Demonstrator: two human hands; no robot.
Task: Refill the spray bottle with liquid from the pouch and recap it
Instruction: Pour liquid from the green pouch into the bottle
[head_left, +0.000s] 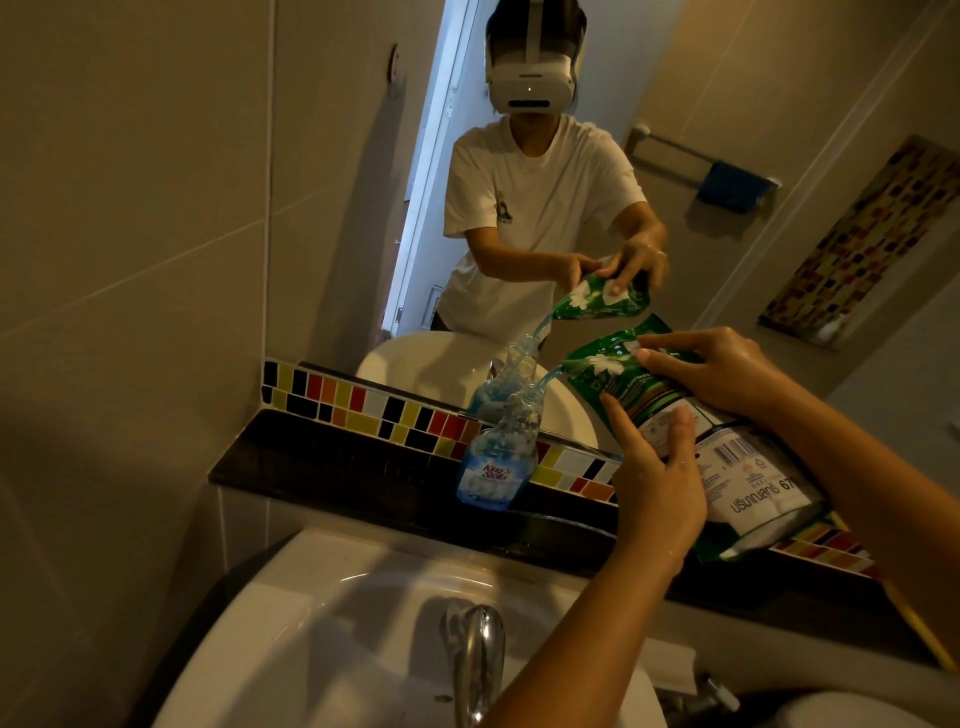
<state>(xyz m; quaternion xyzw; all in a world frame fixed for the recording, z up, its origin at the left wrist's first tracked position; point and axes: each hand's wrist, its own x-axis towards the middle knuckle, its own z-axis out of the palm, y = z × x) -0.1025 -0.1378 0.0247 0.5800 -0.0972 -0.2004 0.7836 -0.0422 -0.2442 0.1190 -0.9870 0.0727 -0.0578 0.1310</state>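
A clear spray bottle with a blue label stands uncapped on the dark ledge behind the sink. It holds some blue liquid. A green refill pouch is tilted over it, and a thin blue stream runs from the pouch corner into the bottle's neck. My left hand grips the pouch from below at its middle. My right hand holds the pouch from above, near its top. The bottle's spray cap is not in view.
A white sink with a chrome tap lies below the ledge. A mirror behind shows a person wearing a headset, the pouch and the bottle. A strip of coloured tiles runs under the mirror.
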